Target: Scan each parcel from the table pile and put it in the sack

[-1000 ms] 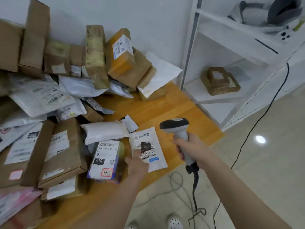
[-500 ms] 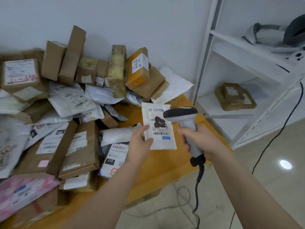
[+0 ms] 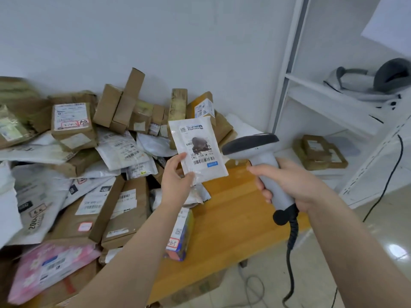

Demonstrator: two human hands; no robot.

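My left hand (image 3: 175,181) pinches the lower left corner of a small white parcel (image 3: 198,150), lifted above the table with its barcode label facing me. My right hand (image 3: 289,183) grips the handle of a grey barcode scanner (image 3: 255,147), whose dark head sits just right of the parcel, close to its label. A pile of brown boxes and white mailers (image 3: 89,165) covers the left part of the wooden table (image 3: 233,214). No sack is in view.
A white shelf unit (image 3: 333,112) stands to the right, with brown parcels (image 3: 320,152) on a lower shelf and a grey headset higher up. The scanner's black cable (image 3: 291,252) hangs down to the floor. A pink mailer (image 3: 49,265) lies at the table's near left.
My left hand picked the small white parcel up off the table and raised it in front of me. The scanner in my right hand rose alongside it, head near the label.
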